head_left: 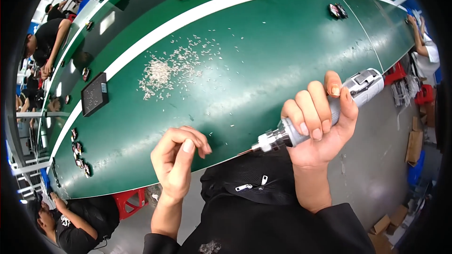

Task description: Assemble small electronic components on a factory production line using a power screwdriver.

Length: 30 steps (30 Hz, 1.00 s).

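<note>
My right hand (322, 117) is wrapped around a grey and silver electric screwdriver (306, 120), held tilted over the table's near edge. Its thin copper-coloured bit (246, 152) points left toward my left hand (176, 160). That hand is closed, thumb against curled fingers; whatever it may hold is hidden or too small to make out. Beyond my hands, many tiny white pieces (157, 74) lie heaped and scattered on the green tabletop (263, 61). Left of the heap, a shallow black tray (95, 95) contains more small light bits.
Small dark and red parts (79, 153) lie at the table's left end, with others (338, 11) at the far right. A white strip (226, 0) borders the far side. Co-workers sit left and right. A red stool (129, 203) stands below the left edge.
</note>
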Tool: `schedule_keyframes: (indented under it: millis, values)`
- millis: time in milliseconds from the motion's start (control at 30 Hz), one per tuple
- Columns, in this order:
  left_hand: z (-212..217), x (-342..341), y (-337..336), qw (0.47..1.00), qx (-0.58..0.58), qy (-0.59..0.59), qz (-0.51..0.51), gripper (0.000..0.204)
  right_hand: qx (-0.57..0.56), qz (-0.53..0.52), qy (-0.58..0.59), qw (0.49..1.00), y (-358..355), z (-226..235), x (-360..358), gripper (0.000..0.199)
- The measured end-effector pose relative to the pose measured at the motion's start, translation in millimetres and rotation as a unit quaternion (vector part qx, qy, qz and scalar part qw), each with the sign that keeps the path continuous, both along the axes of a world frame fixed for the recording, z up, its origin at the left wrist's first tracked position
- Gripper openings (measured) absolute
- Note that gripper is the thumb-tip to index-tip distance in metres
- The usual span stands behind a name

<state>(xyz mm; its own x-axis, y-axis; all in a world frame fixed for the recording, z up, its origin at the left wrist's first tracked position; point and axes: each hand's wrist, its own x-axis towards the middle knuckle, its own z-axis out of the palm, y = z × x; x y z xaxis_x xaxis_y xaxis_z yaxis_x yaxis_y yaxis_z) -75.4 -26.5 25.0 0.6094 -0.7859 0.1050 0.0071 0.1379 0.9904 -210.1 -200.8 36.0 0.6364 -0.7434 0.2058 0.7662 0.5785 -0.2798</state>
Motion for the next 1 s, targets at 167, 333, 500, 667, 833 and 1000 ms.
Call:
schedule_keyframes:
  millis: [167,333,500,667,833,1000]
  values:
    - [-14.2,-39.8,-10.4,0.971,-0.137,0.170,-0.097,0.015,-0.072,-0.004,-0.030,0.997,8.0,9.5,0.1,0.019]
    - [-16.5,-49.0,-16.7,0.956,-0.160,0.219,-0.109,0.016,-0.063,-0.004,-0.037,0.997,4.3,9.0,-6.4,0.020]
    - [-19.5,-50.4,-15.0,0.958,-0.162,0.212,-0.109,0.015,-0.031,-0.022,-0.030,0.999,9.3,9.7,-4.1,0.018]
    - [-17.2,-49.0,-16.3,0.960,-0.144,0.211,-0.113,0.017,-0.021,-0.030,-0.026,0.999,10.5,8.2,-4.0,0.019]
    - [-12.2,-47.6,-15.1,0.995,-0.064,0.065,-0.047,0.009,-0.083,-0.053,-0.010,0.995,11.0,1.5,-9.0,0.020]
    - [-18.2,-42.0,-22.2,0.987,-0.030,-0.158,-0.010,0.006,-0.111,-0.056,0.021,0.992,7.5,-5.4,-11.0,0.019]
